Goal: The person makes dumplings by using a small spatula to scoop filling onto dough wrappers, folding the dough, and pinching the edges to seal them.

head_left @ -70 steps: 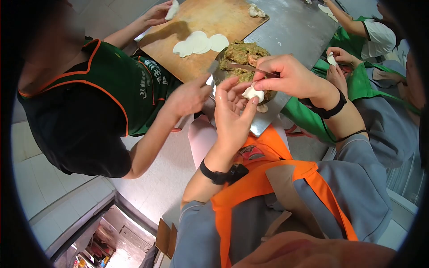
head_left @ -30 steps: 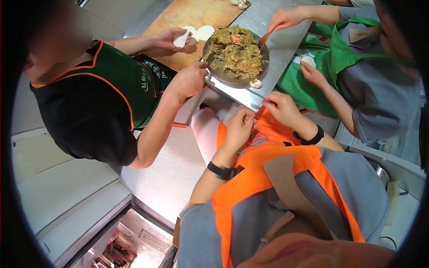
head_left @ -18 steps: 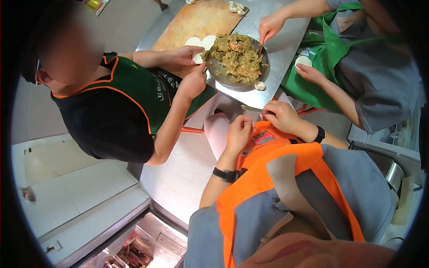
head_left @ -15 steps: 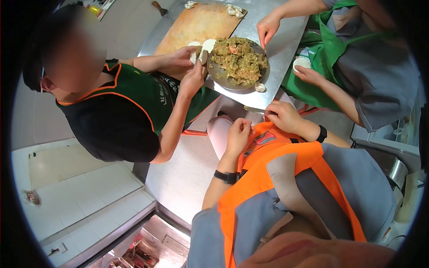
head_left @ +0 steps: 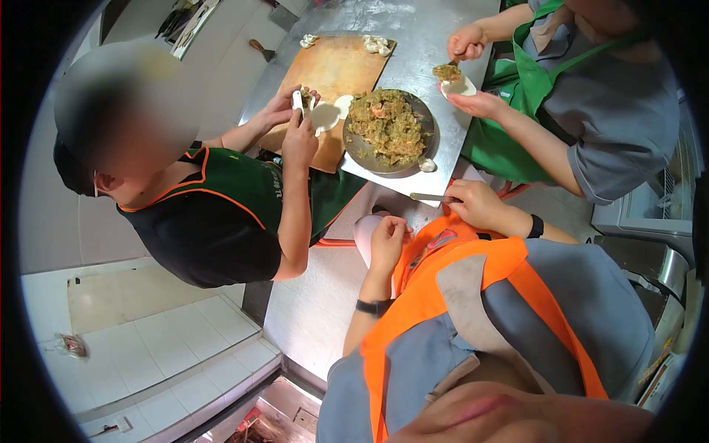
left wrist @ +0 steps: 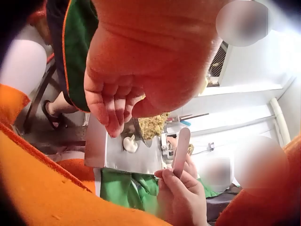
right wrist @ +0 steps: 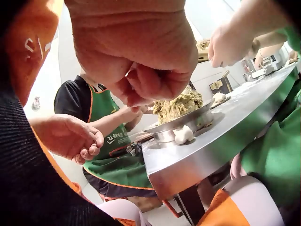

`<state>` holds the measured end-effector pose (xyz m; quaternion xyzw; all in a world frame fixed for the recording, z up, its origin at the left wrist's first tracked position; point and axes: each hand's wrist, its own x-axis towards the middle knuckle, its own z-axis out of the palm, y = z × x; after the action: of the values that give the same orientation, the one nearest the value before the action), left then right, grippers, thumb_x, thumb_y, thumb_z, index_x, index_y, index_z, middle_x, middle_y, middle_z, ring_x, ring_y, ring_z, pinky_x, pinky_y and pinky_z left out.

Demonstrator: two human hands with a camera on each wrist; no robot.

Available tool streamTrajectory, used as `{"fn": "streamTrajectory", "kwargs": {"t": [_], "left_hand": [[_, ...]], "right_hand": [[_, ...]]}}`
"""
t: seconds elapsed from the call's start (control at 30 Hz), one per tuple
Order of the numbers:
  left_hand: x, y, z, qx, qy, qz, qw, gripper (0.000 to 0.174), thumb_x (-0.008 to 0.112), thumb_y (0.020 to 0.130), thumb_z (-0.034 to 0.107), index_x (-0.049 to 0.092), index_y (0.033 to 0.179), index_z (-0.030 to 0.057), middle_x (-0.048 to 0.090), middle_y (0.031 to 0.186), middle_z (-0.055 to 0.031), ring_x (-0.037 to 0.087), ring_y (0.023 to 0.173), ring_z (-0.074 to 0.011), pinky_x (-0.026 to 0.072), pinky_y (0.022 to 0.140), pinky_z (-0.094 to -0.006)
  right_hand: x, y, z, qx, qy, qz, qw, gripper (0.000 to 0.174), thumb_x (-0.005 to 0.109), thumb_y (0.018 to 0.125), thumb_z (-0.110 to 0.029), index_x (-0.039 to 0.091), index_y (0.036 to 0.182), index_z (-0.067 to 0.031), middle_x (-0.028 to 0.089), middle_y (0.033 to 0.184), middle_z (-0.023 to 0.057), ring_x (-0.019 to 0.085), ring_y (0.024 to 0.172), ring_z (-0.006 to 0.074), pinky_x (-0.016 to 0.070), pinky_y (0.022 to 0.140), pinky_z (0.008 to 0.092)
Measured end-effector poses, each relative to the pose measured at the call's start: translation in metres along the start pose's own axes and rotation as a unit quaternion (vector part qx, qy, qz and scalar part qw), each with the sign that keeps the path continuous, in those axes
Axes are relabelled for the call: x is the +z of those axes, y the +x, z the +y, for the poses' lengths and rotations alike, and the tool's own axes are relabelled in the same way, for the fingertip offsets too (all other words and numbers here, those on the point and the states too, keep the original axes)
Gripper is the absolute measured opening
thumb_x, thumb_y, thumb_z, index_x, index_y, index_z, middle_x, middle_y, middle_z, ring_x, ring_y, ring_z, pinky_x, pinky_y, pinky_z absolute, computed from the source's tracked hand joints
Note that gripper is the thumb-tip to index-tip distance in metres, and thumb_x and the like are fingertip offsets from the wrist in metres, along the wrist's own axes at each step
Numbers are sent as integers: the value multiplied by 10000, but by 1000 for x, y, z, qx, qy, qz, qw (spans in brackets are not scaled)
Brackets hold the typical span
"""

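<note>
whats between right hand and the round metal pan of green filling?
One small white dumpling on the steel table, beside the round metal pan; the right hand grips a flat metal spatula. Head view shows it.

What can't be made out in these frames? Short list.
Right wrist view: the spatula is out of sight behind the right hand's curled fingers.
Left wrist view: the filling is mostly covered by the left hand.
Head view: the white lumps on the cutting board are too small to identify.
Head view: the print on the orange-trimmed apron is partly behind its wearer's arm.
</note>
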<state>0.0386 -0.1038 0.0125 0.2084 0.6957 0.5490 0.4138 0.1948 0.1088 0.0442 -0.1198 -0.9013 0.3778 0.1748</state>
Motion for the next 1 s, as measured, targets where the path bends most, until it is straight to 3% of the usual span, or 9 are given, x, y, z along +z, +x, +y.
{"fn": "streamTrajectory", "kwargs": {"t": [0.43, 0.53, 0.63, 0.73, 0.87, 0.97, 1.0], "left_hand": [[4, -5, 3, -13, 1, 12, 1000, 105, 488, 997, 90, 552, 996, 6, 655, 862, -80, 634, 716, -122, 502, 647, -232], [6, -5, 4, -24, -2, 12, 1000, 99, 489, 994, 83, 552, 991, 7, 656, 862, -77, 629, 711, -116, 498, 641, -227], [7, -2, -4, -38, -30, 4, 999, 94, 494, 991, 80, 551, 987, 6, 655, 856, -77, 624, 710, -113, 495, 635, -223], [8, -2, -4, -38, -32, 10, 999, 94, 492, 992, 81, 549, 990, 6, 655, 849, -75, 626, 709, -113, 494, 632, -221], [6, -1, -1, -52, -37, 8, 998, 99, 491, 996, 83, 553, 989, 6, 659, 860, -76, 629, 714, -112, 497, 637, -222], [6, 9, -4, -48, -39, -15, 998, 144, 465, 1014, 123, 541, 1045, 4, 658, 903, -89, 633, 725, -122, 504, 651, -231], [7, 15, -4, -43, -39, -25, 998, 169, 452, 1023, 142, 535, 1074, 4, 657, 921, -95, 634, 730, -127, 508, 657, -235]], "right_hand": [[8, -1, 17, 1, 1, 11, 1000, 66, 627, 773, -110, 655, 800, -56, 624, 818, 140, 613, 780, 345, 489, 685, 441], [11, 10, 34, -4, 19, 65, 998, 50, 629, 792, -56, 637, 835, -32, 590, 810, 139, 596, 744, 332, 464, 640, 395], [28, 28, 61, 48, 23, 142, 988, 119, 661, 843, -93, 660, 924, -7, 580, 819, 146, 593, 743, 309, 461, 648, 370], [34, 46, 66, 37, 39, 153, 987, 156, 636, 863, -153, 660, 960, -34, 591, 890, 159, 586, 833, 360, 468, 723, 414], [46, 62, 58, 86, -11, 100, 991, 153, 686, 829, -122, 657, 938, -18, 589, 840, 142, 588, 720, 307, 468, 636, 368], [56, 59, 73, 106, 0, 88, 990, 167, 703, 833, -137, 645, 931, -15, 613, 810, 93, 590, 658, 214, 460, 601, 341], [49, 58, 59, 145, 94, 59, 983, 166, 702, 840, -136, 644, 931, -11, 614, 808, 67, 573, 646, 173, 452, 594, 318]]}}
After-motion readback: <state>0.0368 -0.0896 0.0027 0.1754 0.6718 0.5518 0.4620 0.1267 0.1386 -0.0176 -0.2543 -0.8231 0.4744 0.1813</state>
